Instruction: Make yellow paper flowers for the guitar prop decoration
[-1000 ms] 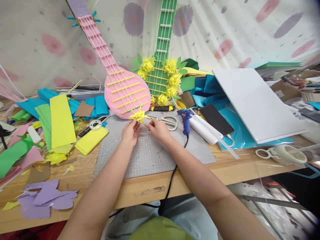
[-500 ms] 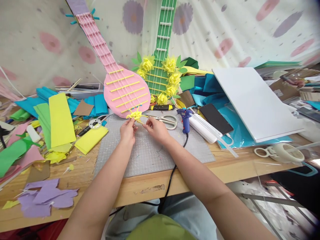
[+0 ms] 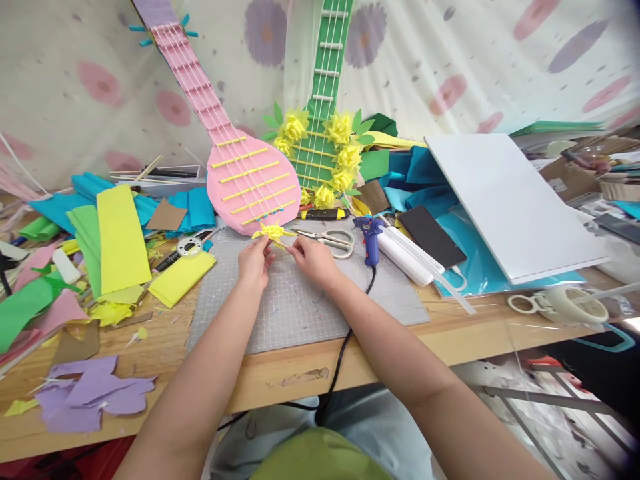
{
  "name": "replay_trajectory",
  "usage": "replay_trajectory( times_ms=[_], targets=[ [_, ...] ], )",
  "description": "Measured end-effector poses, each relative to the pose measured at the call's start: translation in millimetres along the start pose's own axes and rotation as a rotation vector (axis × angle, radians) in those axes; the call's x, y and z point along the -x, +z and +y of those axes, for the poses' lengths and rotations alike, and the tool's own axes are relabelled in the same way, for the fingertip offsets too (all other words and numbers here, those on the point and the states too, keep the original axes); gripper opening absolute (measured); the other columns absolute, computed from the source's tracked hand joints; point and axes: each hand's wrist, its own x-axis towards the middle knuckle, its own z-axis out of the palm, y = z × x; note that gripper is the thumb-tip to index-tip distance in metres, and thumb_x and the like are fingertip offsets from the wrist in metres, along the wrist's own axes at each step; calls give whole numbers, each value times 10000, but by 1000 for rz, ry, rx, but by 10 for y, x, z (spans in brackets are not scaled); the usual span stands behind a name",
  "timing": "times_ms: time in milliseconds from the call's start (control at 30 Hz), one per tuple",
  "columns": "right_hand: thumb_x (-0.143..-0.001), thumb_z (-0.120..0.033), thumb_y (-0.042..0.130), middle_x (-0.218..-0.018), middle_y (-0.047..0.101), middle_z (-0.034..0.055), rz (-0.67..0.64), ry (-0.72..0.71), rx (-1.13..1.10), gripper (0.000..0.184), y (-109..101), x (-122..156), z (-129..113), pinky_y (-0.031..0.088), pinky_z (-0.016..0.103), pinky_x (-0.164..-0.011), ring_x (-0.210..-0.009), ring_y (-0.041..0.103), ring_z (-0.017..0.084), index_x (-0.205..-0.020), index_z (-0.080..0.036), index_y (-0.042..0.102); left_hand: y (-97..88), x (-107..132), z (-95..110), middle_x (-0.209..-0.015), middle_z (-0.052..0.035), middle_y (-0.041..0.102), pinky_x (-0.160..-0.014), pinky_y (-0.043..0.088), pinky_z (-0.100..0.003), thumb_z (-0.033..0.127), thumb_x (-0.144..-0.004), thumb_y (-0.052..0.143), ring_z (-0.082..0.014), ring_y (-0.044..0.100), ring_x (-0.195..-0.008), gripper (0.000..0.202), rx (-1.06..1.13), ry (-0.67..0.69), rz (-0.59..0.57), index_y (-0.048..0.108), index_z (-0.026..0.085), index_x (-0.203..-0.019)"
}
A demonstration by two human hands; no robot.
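Over the grey cutting mat [image 3: 300, 313], both of my hands pinch a small yellow paper flower [image 3: 271, 232]. My left hand [image 3: 255, 261] grips it from the left and below. My right hand [image 3: 314, 259] pinches its right end, where a thin yellow strip trails out. The flower sits just below the round body of a pink paper guitar [image 3: 249, 183] that leans against the backdrop. A green paper guitar [image 3: 320, 100] ringed with yellow flowers stands beside it.
Scissors [image 3: 333, 239] and a blue glue gun [image 3: 371, 239] lie right of my hands, its cord running off the table edge. A white board [image 3: 510, 200], black phone [image 3: 433, 239], tape roll [image 3: 190, 248], yellow paper strips [image 3: 120, 237] and purple scraps [image 3: 90, 393] surround the mat.
The yellow flower and both hands have shifted slightly up and away, closer to the pink guitar's lower edge. The grip is unchanged.
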Motion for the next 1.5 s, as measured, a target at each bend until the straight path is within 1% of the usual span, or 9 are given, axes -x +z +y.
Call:
replay_trajectory(
  times_ms=[133, 267, 433, 533, 667, 867, 1200, 1267, 1500],
  targets=[
    [-886, -325, 437, -782, 657, 63, -5, -29, 28, 220, 46, -6, 10, 312, 256, -581, -671, 575, 165, -829, -170, 582, 11, -14, -12, -608, 23, 559, -408, 355, -136, 160, -695, 631, -18, 450, -455, 59, -34, 23, 25, 602, 120, -662],
    [-897, -323, 415, -802, 663, 68, -24, -38, 51, 229, 73, -3, -8, 309, 258, -578, -672, 582, 163, -848, -169, 578, 23, -28, -25, -593, 34, 540, -416, 348, -129, 146, -709, 606, -21, 485, -480, 53, -34, 29, 44, 592, 123, -663],
    [-886, -314, 428, -796, 661, 65, 4, -40, 40, 206, 57, 5, -14, 299, 258, -571, -670, 584, 166, -852, -166, 568, 8, -6, -12, -625, 19, 575, -426, 366, -128, 149, -707, 630, -23, 518, -502, 59, 4, 7, -4, 596, 118, -671],
    [-875, -312, 443, -771, 653, 52, 29, -41, 23, 190, 42, 9, -7, 294, 251, -565, -658, 577, 157, -835, -170, 563, -9, -1, 3, -684, -3, 613, -426, 373, -136, 190, -705, 646, -39, 551, -532, 75, -3, 6, -18, 612, 124, -710],
    [-872, -310, 451, -769, 650, 40, 38, -39, 25, 185, 35, 19, -4, 287, 242, -566, -656, 571, 145, -841, -167, 563, -25, -15, 11, -720, -10, 631, -413, 349, -142, 239, -705, 637, -53, 565, -552, 106, -39, 37, 17, 614, 141, -738],
    [-879, -299, 451, -782, 654, 39, -4, -73, 22, 191, 38, 21, 4, 292, 233, -583, -668, 566, 131, -843, -155, 572, -34, -49, -3, -687, 11, 616, -416, 325, -139, 238, -663, 649, -27, 509, -504, 123, -74, 47, 75, 613, 136, -721],
    [-897, -312, 421, -817, 664, 57, -71, -79, 82, 221, 81, 22, -32, 312, 237, -599, -709, 591, 149, -902, -151, 573, -5, -59, -18, -613, 16, 568, -422, 327, -135, 168, -697, 596, -33, 498, -517, 72, -109, 83, 156, 584, 119, -646],
    [-900, -316, 415, -825, 664, 59, -74, -72, 86, 228, 78, 18, -32, 321, 236, -605, -718, 594, 150, -909, -152, 573, -12, -64, -23, -604, 17, 564, -423, 333, -135, 165, -704, 600, -35, 501, -515, 75, -94, 84, 142, 587, 120, -645],
    [-911, -314, 389, -856, 666, 70, -69, -25, 95, 253, 20, 5, -34, 348, 238, -623, -727, 596, 154, -930, -147, 577, -46, -50, 13, -650, 0, 603, -428, 368, -138, 164, -724, 632, -45, 546, -530, 56, -1, 27, 12, 609, 126, -690]
  ],
)
